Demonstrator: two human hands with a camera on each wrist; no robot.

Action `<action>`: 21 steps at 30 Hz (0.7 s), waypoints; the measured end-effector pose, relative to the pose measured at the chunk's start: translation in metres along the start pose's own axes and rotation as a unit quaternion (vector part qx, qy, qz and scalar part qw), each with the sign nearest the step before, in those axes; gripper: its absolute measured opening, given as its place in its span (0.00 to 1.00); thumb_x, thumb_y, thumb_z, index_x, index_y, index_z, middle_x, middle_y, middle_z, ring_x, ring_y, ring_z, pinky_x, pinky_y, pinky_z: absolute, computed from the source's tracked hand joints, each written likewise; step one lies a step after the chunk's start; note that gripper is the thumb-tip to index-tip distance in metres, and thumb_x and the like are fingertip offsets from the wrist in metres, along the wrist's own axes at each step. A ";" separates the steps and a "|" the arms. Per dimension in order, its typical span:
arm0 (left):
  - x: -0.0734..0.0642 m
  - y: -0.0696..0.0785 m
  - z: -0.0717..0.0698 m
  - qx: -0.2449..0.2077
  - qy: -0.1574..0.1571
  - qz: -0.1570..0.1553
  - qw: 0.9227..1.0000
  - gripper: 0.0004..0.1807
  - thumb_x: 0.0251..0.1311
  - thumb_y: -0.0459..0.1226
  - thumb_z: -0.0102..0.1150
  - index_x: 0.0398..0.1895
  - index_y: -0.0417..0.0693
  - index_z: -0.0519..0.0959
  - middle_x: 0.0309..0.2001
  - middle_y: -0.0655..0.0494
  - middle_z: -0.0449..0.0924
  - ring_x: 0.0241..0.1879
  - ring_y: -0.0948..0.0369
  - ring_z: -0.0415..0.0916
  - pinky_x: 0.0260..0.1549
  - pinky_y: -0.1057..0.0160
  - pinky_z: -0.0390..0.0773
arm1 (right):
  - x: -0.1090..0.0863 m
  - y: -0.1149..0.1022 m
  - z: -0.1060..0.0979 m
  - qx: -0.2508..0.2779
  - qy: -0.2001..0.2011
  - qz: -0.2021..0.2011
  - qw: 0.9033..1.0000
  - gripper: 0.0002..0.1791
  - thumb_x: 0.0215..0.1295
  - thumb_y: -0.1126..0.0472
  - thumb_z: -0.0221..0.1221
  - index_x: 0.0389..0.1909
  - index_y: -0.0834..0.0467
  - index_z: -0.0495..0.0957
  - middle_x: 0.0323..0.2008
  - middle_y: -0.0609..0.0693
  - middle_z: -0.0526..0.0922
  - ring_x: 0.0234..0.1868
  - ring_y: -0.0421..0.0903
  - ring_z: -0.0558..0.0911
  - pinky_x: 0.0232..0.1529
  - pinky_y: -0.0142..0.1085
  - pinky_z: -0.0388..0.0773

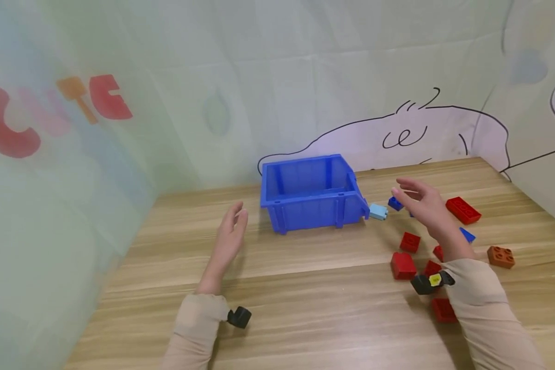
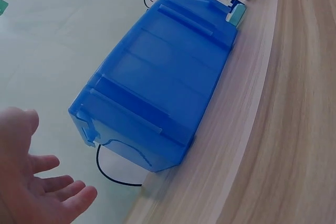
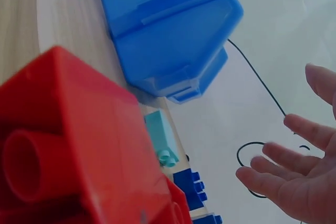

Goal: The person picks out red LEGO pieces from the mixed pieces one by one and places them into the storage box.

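Note:
A blue plastic bin [image 1: 314,210] stands on the table near the back wall, its open top facing up. My left hand [image 1: 231,234] hovers just left of the bin, fingers relaxed and nothing in them; the left wrist view shows the same hand [image 2: 47,182] apart from the bin's end. To the right, my right hand [image 1: 423,205] is raised above scattered toy building blocks, empty, its fingers loosely bent. Below and around it lie a light blue block [image 1: 378,211], a dark blue block [image 1: 395,203] and a red block [image 1: 410,242]. In the right wrist view a large red block [image 3: 105,140] fills the foreground.
Farther right are a long red block [image 1: 463,210], a blue triangular piece [image 1: 467,235] and an orange-brown block [image 1: 501,256]. More red blocks [image 1: 403,265] lie near the right forearm. A printed cloth wall [image 1: 203,128] borders the table's back and left.

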State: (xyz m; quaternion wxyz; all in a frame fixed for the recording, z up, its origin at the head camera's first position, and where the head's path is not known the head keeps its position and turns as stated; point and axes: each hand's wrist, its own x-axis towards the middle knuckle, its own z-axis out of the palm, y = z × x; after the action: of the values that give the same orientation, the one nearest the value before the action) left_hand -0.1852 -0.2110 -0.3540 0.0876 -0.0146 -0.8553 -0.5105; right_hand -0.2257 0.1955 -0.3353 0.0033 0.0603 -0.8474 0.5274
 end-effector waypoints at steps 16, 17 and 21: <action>0.013 0.007 0.016 -0.079 0.013 -0.029 0.996 0.30 0.71 0.50 0.37 0.68 0.40 0.58 0.67 0.42 0.57 0.64 0.47 0.59 0.59 0.50 0.66 | 0.014 0.004 0.021 0.107 -0.016 0.026 0.994 0.40 0.67 0.44 0.49 0.70 0.63 0.49 0.67 0.68 0.53 0.65 0.63 0.58 0.61 0.56 0.61; 0.013 0.008 0.017 -0.082 0.013 -0.032 0.996 0.30 0.70 0.50 0.37 0.68 0.40 0.57 0.67 0.42 0.57 0.63 0.47 0.59 0.58 0.50 0.66 | 0.015 0.004 0.022 0.113 -0.019 0.027 0.993 0.40 0.67 0.44 0.49 0.70 0.64 0.49 0.67 0.68 0.54 0.65 0.63 0.58 0.61 0.56 0.61; 0.015 0.010 0.021 -0.106 0.012 -0.042 0.993 0.31 0.71 0.50 0.36 0.68 0.38 0.56 0.67 0.40 0.56 0.62 0.44 0.60 0.58 0.48 0.66 | 0.018 0.003 0.030 0.125 -0.027 0.030 0.991 0.39 0.68 0.45 0.48 0.70 0.65 0.50 0.66 0.69 0.55 0.65 0.63 0.58 0.61 0.56 0.61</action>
State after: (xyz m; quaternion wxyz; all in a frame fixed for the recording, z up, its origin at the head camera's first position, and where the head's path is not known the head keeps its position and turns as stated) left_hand -0.2016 -0.1885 -0.3523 0.0741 0.0183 -0.7949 -0.6019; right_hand -0.2426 0.1684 -0.3497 -0.0431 0.0492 -0.7760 0.6273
